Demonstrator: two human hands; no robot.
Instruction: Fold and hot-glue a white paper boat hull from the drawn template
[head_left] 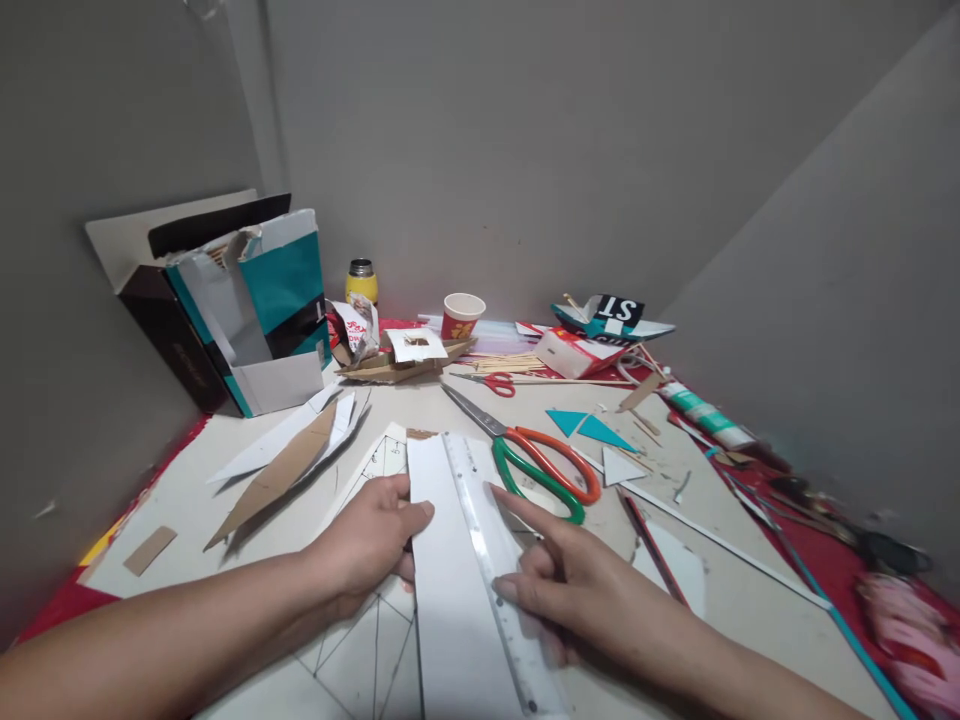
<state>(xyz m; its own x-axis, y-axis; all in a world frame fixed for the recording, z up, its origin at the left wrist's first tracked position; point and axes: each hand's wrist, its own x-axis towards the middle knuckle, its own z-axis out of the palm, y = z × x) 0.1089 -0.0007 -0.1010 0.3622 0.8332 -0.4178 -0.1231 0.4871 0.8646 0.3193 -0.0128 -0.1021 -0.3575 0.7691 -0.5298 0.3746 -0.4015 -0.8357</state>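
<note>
A long white strip of card (pixel 442 570) lies on a sheet with pencilled lines (pixel 367 650) in front of me. My left hand (pixel 367 540) pinches the strip's left edge between thumb and fingers. A clear plastic ruler (pixel 487 540) lies along the strip's right side. My right hand (pixel 577 580) rests on the ruler, index finger stretched out and pressing it down, the other fingers curled. Scissors with orange and green handles (pixel 540 465) lie just beyond the ruler.
A torn teal and white box (pixel 255 310) stands at the back left, with cut card shapes (pixel 292 455) before it. A paper cup (pixel 461 315), small red scissors (pixel 495 382), wooden sticks, a glue tube (pixel 709 415), teal triangles (pixel 589 427) and a pencil (pixel 652 545) are scattered around.
</note>
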